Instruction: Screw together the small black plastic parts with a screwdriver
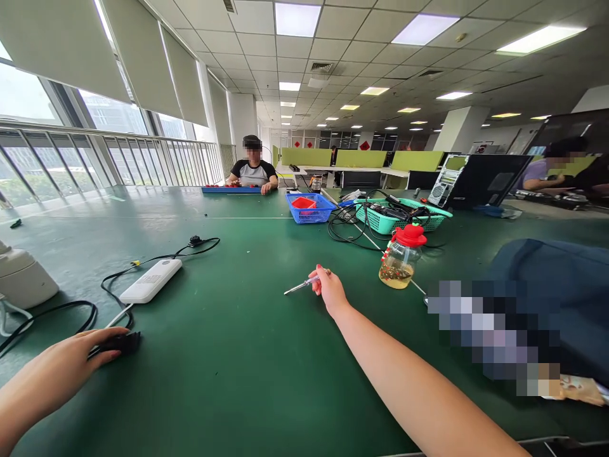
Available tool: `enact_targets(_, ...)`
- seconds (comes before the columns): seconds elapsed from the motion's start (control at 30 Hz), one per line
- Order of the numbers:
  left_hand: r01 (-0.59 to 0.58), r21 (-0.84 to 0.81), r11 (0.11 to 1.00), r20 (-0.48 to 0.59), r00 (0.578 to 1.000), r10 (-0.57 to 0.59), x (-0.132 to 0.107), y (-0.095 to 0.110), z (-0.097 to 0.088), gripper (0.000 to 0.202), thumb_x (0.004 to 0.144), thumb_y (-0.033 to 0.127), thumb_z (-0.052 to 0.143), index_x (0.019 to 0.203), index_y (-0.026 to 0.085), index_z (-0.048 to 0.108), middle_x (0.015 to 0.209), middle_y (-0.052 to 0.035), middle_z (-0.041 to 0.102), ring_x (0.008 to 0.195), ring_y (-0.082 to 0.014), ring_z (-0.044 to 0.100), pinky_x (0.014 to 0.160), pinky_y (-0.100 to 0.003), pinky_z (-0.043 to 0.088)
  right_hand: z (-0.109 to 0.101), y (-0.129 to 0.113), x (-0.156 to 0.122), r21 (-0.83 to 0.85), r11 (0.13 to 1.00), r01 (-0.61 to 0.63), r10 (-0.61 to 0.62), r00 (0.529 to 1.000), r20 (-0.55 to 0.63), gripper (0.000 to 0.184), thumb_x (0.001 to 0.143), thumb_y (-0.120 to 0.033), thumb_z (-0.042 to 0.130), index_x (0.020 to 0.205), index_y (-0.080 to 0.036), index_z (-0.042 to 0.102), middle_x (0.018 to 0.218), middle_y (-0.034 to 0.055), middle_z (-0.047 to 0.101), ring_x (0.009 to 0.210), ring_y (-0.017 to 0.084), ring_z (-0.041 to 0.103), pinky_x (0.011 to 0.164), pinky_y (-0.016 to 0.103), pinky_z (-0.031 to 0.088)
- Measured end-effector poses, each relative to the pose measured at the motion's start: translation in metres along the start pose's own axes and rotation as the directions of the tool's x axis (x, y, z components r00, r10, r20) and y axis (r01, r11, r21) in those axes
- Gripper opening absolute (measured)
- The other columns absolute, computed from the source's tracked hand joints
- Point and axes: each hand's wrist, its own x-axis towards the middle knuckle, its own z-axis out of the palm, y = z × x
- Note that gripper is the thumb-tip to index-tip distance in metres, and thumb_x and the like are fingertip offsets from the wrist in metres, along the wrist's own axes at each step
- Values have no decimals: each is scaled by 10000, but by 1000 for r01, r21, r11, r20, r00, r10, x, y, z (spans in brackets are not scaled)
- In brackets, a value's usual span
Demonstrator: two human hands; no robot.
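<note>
My right hand [328, 289] is closed around the handle of a small screwdriver [299, 287], its thin metal shaft pointing left above the green tabletop [238, 381]. At the lower left, my left hand [71, 358] grips a small black object [121, 343] whose kind I cannot make out; the palm hides part of it. Just beyond the left hand lies a white power adapter or power bank-like block [153, 280] with a white cable end beside it. A black cord with a plug [196, 241] runs behind this block.
A jar with a red lid [400, 257] and amber liquid stands right of my right hand. Farther back are a blue basket [310, 209], a green basket [380, 219] of cables and a computer case [480, 181]. Dark fabric [552, 279] lies right. A person [252, 168] sits opposite.
</note>
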Motion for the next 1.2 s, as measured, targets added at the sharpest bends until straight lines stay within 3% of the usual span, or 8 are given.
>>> enact_targets(0.1,-46,-44,998,-31,999,45,-3,45,-16,540,770,592,437,1143,277,668,1131,-64,712,1002,-295,655,899,-412,486,0,-2,-1,8,1000,10,-10,1000,12,488,727,-677,619,617,-202,620,440,-25,508,396,99,418,407,249,352)
enact_targets(0.27,-358,-148,922,-54,934,354,3,174,-38,422,851,501,474,1182,289,628,1179,-64,683,1069,-261,621,944,-382,457,-2,-6,-4,42,999,33,-36,998,50,512,744,-705,574,703,-198,632,478,-14,531,414,107,432,422,255,370)
enact_targets(0.4,-603,-82,793,-105,797,595,36,252,-25,299,864,254,530,1142,260,637,1140,-77,693,1094,-267,583,931,-388,444,-4,-8,-10,15,997,79,-80,995,67,472,742,-663,604,655,-199,595,492,-28,496,430,104,420,435,250,358)
enact_targets(0.5,-652,-39,758,-84,758,647,58,284,-8,252,847,206,562,1070,268,659,1071,-53,709,1026,-271,592,875,-396,462,-10,-15,-16,-56,988,145,-142,988,56,451,752,-611,632,594,-195,561,477,-47,436,445,94,382,447,238,326)
enact_targets(0.6,-640,-57,767,-121,767,631,68,297,10,237,845,204,569,1056,263,661,1055,-52,709,998,-274,594,865,-405,467,-16,-27,-23,-156,961,229,-222,973,55,403,782,-548,638,601,-192,585,503,-44,450,476,99,392,480,241,330)
enact_targets(0.8,-597,-329,732,-214,802,558,81,287,40,509,803,310,650,1296,263,533,1209,-70,660,1196,-278,515,1027,-443,425,-9,-43,-41,-629,517,581,-611,765,205,306,913,-330,509,634,-214,557,594,-20,597,586,137,501,740,319,407)
enact_targets(0.93,-520,-478,708,-178,847,501,91,279,48,546,722,379,722,1239,257,599,1335,-81,570,1292,-303,442,1103,-475,375,2,-48,-54,-640,370,673,-633,687,357,262,915,-226,483,657,-214,525,560,-59,562,516,101,481,902,361,372)
enact_targets(1.2,-527,-473,706,-197,845,498,89,283,50,343,691,344,743,1012,235,688,1231,-86,618,1242,-318,476,1086,-501,393,9,-47,-66,-517,219,828,-540,544,642,114,880,-187,504,810,-219,588,673,-41,609,620,114,543,1012,425,316)
